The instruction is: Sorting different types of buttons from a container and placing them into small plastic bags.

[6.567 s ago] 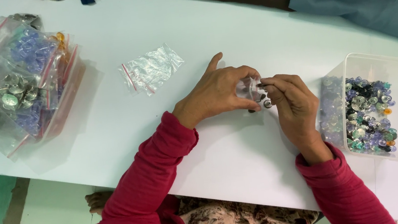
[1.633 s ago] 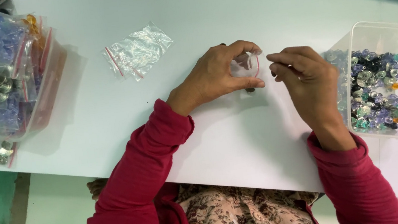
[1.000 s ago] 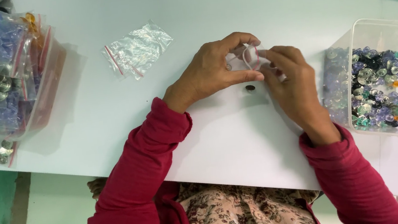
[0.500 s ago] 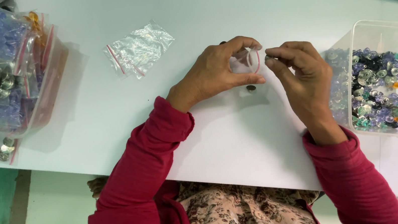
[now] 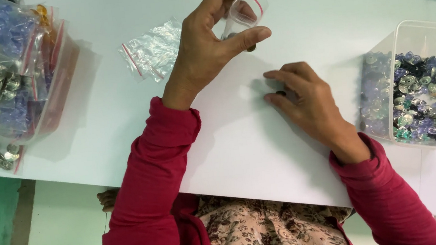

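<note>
My left hand [image 5: 208,43] is raised above the white table [image 5: 243,147] and pinches a small clear zip bag [image 5: 245,15] with a red seal strip, its mouth held open. A few small dark pieces show inside it. My right hand [image 5: 309,100] rests lower on the table, fingertips closing on one small dark bead [image 5: 280,94] lying on the surface. Both arms wear red sleeves.
A clear plastic tub [image 5: 424,86] of mixed blue, green and silver beads stands at the right. An empty crumpled zip bag [image 5: 153,50] lies behind my left hand. Several filled bags of beads and silver buttons [image 5: 2,77] are piled at the left edge.
My hands were together at the small bag; now the left has lifted the bag up and the right has dropped to the table onto a loose bead.
</note>
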